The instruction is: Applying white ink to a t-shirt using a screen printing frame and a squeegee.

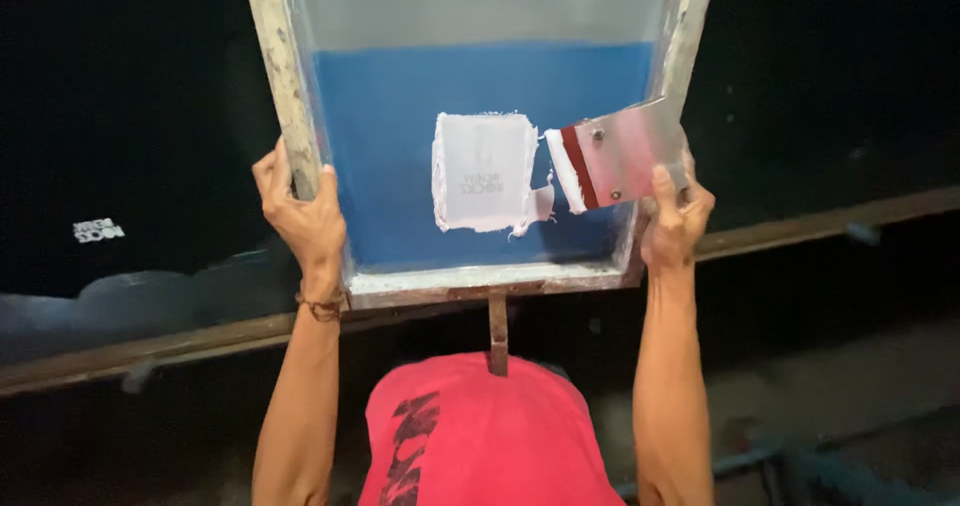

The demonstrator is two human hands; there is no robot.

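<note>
While my arms stretch out ahead of me, my left hand (pixel 300 211) is wrapped around the left rail of the printing screen's frame (pixel 283 76), fingers curled over its outer edge and thumb pressed on the inner side, a thin bracelet (pixel 322 308) sitting at that wrist. Moving inward, the screen mesh (pixel 400 146) is coated blue across its lower part and pale grey toward the far edge. Near the middle of the blue sits a pale rectangular stencil window (pixel 483 171), ringed with smeared white ink. Just right of it comes the squeegee (pixel 620 151): metal holder, dark red strip, white blade edge loaded with ink, close beside the window's right side. My right hand (pixel 675 216) grips that squeegee at its near end, thumb up on the metal face, fingers closed behind it against the frame's right rail. Under the frame's near edge, a wooden beam (pixel 200 341) runs across the dark surface.
</note>
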